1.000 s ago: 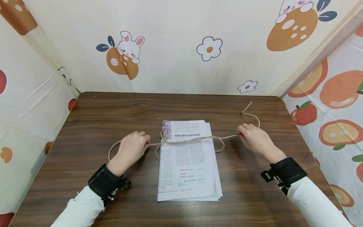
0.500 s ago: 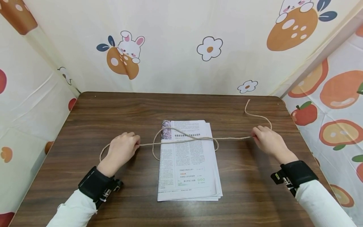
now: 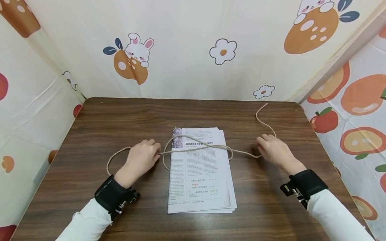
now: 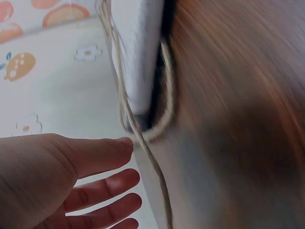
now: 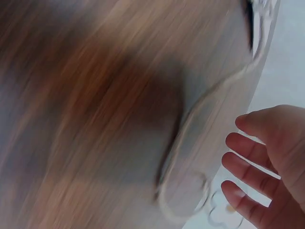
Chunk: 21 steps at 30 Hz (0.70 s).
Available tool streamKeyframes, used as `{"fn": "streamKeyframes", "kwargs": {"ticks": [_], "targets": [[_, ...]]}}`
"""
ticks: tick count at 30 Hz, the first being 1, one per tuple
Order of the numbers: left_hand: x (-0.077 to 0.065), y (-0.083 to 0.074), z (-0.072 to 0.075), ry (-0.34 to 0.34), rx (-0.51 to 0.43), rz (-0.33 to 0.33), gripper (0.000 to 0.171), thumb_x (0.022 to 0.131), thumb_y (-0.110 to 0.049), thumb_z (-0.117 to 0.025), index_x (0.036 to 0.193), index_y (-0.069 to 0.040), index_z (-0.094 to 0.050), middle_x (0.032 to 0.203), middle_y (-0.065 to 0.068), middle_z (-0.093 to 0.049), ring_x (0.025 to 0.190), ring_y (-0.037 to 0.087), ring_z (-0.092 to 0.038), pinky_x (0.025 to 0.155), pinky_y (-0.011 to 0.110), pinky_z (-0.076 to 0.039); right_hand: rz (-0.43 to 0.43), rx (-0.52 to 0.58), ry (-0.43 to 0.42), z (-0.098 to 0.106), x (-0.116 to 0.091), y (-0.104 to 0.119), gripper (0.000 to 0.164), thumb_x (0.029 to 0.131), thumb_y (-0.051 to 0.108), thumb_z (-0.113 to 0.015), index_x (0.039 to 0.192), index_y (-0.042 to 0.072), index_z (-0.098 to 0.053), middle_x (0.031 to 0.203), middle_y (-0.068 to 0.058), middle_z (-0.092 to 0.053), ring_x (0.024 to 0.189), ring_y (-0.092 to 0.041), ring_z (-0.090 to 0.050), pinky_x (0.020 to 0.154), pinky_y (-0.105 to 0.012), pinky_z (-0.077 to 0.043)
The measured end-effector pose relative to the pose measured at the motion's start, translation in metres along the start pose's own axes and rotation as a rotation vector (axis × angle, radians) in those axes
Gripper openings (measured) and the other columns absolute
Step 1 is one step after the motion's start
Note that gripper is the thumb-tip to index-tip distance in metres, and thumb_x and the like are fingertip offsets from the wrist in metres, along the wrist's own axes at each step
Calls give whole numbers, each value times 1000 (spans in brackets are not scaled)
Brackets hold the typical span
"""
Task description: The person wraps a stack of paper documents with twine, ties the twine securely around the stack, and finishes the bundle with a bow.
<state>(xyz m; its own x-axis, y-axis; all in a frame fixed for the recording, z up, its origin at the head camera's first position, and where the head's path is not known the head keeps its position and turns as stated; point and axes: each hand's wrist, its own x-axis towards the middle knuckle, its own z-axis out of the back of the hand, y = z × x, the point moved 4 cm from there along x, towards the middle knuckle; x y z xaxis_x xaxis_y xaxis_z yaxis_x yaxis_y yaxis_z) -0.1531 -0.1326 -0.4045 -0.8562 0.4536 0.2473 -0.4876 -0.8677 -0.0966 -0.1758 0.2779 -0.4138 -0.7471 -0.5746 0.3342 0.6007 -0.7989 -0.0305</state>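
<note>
A folded stack of newspapers [image 3: 200, 187] lies on the wooden table, and a beige rope [image 3: 196, 149] crosses over its upper part. The rope bulges in a loose loop past the left edge of the stack and a smaller one past the right. My left hand [image 3: 141, 159] is left of the stack; in the left wrist view its thumb and fingers are parted, with the rope [image 4: 157, 167] just past the fingertips. On the right, my right hand [image 3: 276, 151] hovers over the slack rope, its fingers [image 5: 248, 169] loosely bent and apart from the rope [image 5: 212, 90].
The brown table [image 3: 120, 117] ends at a back wall covering [image 3: 181, 83] printed with rabbits and flowers. Patterned sheets [image 3: 359, 113] line the sides. One rope tail [image 3: 261, 122] reaches toward the back right; the other curves behind my left hand.
My hands first pulled apart along the taut rope, widening the loop at the stack's left edge. Since then both have come back inward, let go, and the rope's right part has slackened.
</note>
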Motion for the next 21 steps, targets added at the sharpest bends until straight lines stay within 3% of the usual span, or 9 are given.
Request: {"fn": "streamKeyframes", "kwargs": {"ticks": [9,21], "targets": [[25,-37,-14,4,-37,-68,5,78,-14,-70,80,-12,-67,77,2,-59,66,18,-54,55,31,-46,56,28,87,-15,24,41,10,78,11,-69,82,9,-60,79,-4,-55,69,-24,-54,55,-36,-45],[44,-49,-34,113,-34,-51,5,78,-15,-71,80,-13,-67,79,3,-60,74,19,-59,60,31,-48,98,8,119,-28,33,58,11,78,11,-70,83,11,-59,80,-3,-57,71,-23,-56,57,-34,-47]]}}
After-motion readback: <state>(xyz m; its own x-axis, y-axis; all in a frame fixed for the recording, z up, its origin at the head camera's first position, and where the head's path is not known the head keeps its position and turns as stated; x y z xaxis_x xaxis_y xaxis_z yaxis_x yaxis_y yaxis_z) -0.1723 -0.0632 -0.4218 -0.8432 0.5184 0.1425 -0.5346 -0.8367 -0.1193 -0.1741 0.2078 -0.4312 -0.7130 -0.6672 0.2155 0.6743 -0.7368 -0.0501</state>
